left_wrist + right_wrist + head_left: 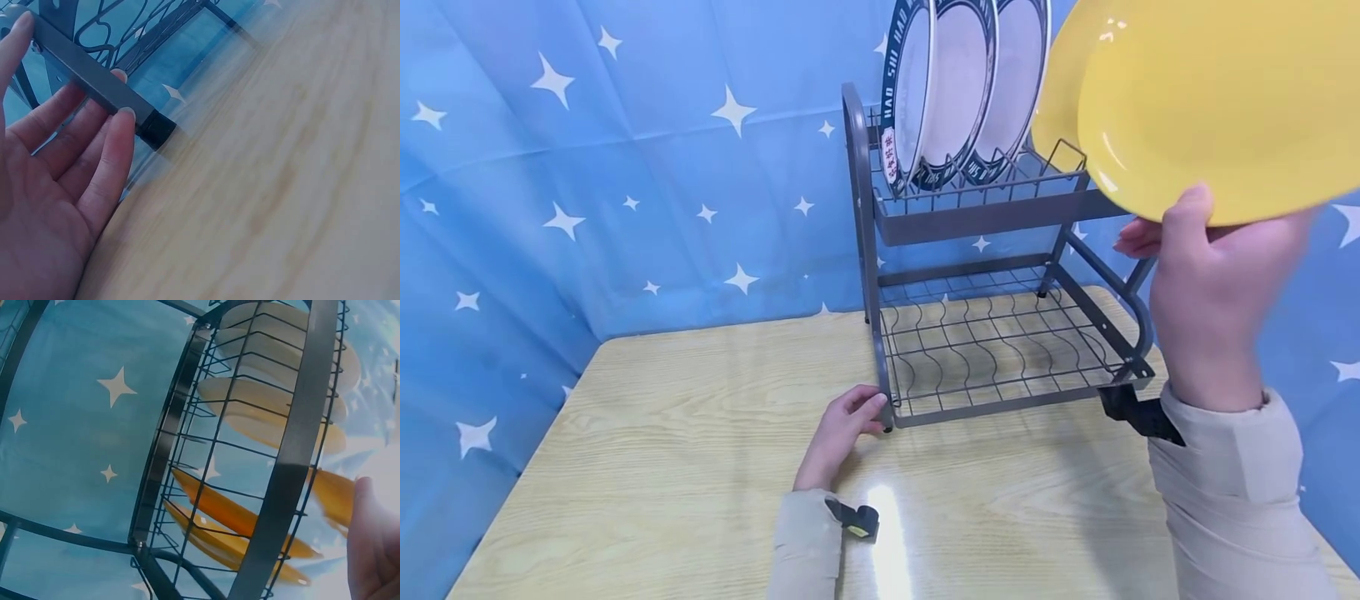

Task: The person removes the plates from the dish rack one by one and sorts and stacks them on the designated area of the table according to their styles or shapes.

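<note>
My right hand pinches a yellow plate by its lower rim, thumb on the near face, at the right of the upper tier. In the right wrist view that hand and the held plate appear at the right edge. A two-tier grey dish rack stands on the table, and my left hand grips its front left leg near the foot. The left wrist view has the fingers around that leg. Two yellow plates stand in the upper tier, seen from below.
Several white plates with dark green lettered rims stand upright at the left of the upper tier. Wire mesh forms the lower tier. Behind the wooden table hangs a blue star-patterned curtain.
</note>
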Action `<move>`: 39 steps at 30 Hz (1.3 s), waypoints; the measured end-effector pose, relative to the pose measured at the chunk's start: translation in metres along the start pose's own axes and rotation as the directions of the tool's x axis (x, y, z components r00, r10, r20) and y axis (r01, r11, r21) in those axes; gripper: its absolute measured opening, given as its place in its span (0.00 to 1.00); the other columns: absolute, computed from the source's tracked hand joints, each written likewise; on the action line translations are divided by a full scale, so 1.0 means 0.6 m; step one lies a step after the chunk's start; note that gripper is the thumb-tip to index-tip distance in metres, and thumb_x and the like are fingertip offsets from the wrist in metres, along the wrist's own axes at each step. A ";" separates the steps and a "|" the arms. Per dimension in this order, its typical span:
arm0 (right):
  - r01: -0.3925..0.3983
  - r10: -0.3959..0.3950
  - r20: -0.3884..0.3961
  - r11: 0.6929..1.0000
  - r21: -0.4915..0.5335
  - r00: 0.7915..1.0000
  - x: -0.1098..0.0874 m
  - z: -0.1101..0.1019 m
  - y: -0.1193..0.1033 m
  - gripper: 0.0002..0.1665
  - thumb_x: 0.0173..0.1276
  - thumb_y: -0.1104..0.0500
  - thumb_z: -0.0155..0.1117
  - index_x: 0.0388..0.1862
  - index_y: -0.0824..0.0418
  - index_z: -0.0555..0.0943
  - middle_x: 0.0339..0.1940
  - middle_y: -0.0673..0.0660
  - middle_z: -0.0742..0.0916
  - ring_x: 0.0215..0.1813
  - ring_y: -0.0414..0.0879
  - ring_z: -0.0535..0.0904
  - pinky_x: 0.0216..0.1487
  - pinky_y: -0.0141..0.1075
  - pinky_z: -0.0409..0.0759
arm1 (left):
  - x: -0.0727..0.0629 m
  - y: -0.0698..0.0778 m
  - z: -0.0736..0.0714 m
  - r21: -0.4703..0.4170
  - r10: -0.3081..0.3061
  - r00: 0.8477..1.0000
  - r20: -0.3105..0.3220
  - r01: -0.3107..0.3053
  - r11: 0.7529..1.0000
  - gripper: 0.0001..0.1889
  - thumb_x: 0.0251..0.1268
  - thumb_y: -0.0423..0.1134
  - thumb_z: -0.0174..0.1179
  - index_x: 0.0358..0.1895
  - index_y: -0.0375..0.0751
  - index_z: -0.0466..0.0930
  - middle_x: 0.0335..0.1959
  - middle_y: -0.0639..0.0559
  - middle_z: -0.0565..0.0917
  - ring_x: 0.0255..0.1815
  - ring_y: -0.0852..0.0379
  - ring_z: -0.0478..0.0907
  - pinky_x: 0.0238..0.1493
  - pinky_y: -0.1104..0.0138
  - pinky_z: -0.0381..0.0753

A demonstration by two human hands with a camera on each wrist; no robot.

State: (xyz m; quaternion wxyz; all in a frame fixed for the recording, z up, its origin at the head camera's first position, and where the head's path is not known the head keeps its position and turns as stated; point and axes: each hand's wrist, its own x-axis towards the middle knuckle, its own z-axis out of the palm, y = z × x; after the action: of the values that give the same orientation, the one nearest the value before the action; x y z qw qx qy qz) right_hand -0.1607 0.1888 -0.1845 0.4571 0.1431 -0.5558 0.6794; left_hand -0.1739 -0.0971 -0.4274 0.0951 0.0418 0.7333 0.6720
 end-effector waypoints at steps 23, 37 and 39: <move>0.023 0.001 -0.166 0.989 0.147 0.986 -0.088 -0.035 0.026 0.17 0.61 0.69 0.51 0.49 0.71 0.63 0.35 0.77 0.77 0.16 0.55 0.77 0.16 0.36 0.76 | -0.001 0.002 0.000 -0.011 0.039 0.999 -0.002 -0.039 0.999 0.20 0.58 0.54 0.56 0.40 0.39 0.77 0.39 0.47 0.79 0.36 0.38 0.78 0.50 0.58 0.70; 0.016 0.085 -0.293 0.945 0.326 0.952 -0.137 -0.021 0.041 0.17 0.60 0.70 0.49 0.48 0.73 0.63 0.26 0.75 0.78 0.11 0.54 0.72 0.10 0.34 0.69 | 0.021 -0.034 -0.004 -0.001 0.026 0.999 -0.022 -0.026 1.000 0.23 0.53 0.59 0.56 0.39 0.43 0.78 0.39 0.48 0.79 0.33 0.47 0.80 0.47 0.60 0.72; 0.015 0.097 -0.299 0.936 0.351 0.949 -0.139 -0.022 0.044 0.16 0.60 0.69 0.49 0.47 0.74 0.65 0.25 0.75 0.78 0.10 0.54 0.71 0.09 0.34 0.68 | 0.024 -0.040 -0.004 0.008 0.029 0.999 -0.037 -0.029 1.000 0.23 0.52 0.61 0.56 0.39 0.44 0.78 0.38 0.49 0.80 0.32 0.49 0.80 0.46 0.61 0.73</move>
State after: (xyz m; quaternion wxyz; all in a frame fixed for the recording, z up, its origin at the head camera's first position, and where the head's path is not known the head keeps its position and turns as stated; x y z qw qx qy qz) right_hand -0.1319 0.1630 -0.2640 0.4921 0.1011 -0.3500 0.7906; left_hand -0.1870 -0.0989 -0.4521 0.0714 0.0402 0.7368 0.6711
